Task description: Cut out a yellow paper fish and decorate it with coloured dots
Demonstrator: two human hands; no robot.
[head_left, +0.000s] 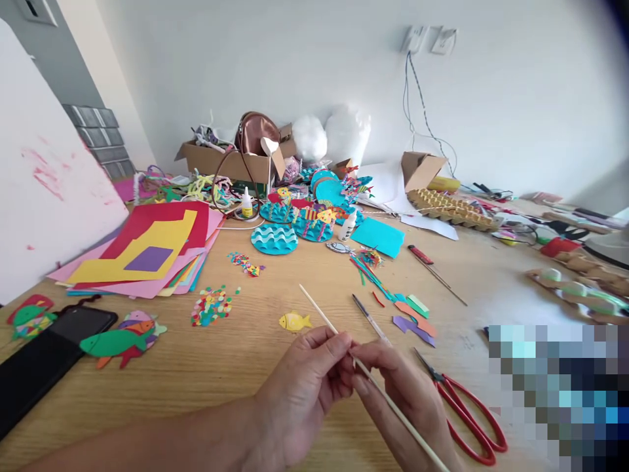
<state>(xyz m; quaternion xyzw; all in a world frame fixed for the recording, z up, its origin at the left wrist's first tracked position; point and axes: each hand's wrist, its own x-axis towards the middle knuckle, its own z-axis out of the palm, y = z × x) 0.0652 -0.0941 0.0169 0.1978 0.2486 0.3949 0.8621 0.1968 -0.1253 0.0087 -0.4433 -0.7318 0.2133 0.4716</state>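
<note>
Both hands are closed on one thin pale wooden stick [405, 419], which slants from the middle of the desk down to the bottom right. My left hand [307, 380] pinches it between thumb and fingers near its upper part. Just below, my right hand [400, 393] grips the same stick between thumb and forefinger. Past the stick's upper end lies a yellow paper fish [295, 321] with drawn lines. A pen [366, 313] rests beyond my right hand, partly hidden by it. Red-handled scissors [462, 406] lie to the right of that hand.
Coloured paper sheets [142, 242], a phone [93, 324] and paper fish [120, 341] lie at left. Confetti dots [211, 306] sit mid-desk. Behind are blue wavy discs [275, 239], glue bottles [348, 226] and a cardboard box [246, 169]. Paper scraps [415, 321] lie right.
</note>
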